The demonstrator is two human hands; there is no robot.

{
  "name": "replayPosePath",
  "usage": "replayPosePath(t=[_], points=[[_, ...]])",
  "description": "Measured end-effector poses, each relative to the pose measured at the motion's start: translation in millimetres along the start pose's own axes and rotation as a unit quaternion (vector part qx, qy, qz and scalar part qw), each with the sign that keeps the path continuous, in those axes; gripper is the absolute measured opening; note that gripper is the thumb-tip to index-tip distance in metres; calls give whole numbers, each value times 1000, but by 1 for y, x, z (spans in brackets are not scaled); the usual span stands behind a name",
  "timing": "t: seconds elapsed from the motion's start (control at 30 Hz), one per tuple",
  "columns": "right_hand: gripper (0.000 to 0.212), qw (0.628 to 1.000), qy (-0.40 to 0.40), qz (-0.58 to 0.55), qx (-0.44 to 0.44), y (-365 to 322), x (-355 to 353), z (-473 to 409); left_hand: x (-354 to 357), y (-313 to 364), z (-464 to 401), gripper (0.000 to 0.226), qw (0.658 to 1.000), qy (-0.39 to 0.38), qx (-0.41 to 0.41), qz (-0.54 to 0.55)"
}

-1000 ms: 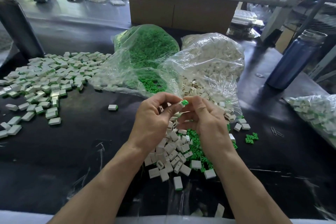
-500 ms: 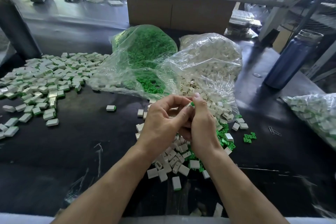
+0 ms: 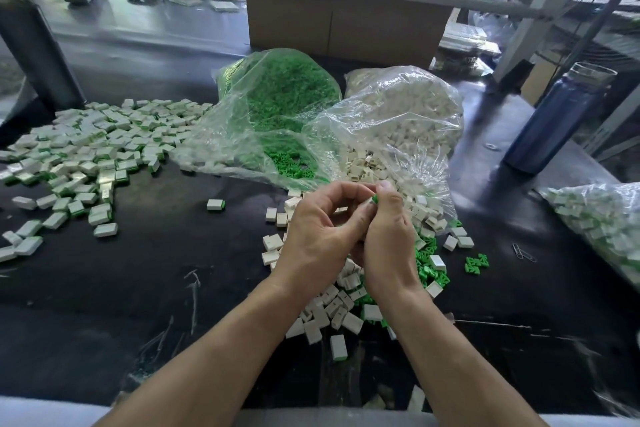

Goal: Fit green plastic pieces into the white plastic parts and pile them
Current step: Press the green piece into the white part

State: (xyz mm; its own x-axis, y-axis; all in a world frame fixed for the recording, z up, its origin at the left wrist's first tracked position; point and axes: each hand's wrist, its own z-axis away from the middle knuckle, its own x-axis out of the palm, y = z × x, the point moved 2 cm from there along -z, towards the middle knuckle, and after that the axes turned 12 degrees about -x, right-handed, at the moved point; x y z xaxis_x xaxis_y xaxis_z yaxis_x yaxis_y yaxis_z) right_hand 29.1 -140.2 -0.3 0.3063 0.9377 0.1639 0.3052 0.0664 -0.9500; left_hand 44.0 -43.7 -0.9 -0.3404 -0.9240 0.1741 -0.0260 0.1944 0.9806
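right hand (image 3: 389, 239) pinches a green piece (image 3: 374, 198) – left hand (image 3: 317, 236) curls around a white part (mostly hidden) – line it up squarely, then press straight in.

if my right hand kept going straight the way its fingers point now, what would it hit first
Probably the clear plastic bag of white parts, whose open mouth lies just beyond the right hand. The hand seems raised above the table, so depth is uncertain.

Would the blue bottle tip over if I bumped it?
Probably, if bumped hard. The blue bottle is tall and narrow and stands upright on the table, so it looks tippy. It is round, so once down it might roll. How full it is cannot be seen.
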Motion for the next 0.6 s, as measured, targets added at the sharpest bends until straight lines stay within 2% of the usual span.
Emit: replayPosePath(t=[0.3, 0.47, 0.6], points=[[57, 1000, -11, 12, -12, 0, -1, 1, 3, 0, 1, 6, 1000, -13, 5, 16], [57, 996, -47, -49, 53, -1, -1, 2, -2, 0, 2, 3, 999, -13, -34, 29], [55, 996, -45, -53, 60, 2, -3, 1, -2, -2, 1, 9, 999, -7, -40, 12]])
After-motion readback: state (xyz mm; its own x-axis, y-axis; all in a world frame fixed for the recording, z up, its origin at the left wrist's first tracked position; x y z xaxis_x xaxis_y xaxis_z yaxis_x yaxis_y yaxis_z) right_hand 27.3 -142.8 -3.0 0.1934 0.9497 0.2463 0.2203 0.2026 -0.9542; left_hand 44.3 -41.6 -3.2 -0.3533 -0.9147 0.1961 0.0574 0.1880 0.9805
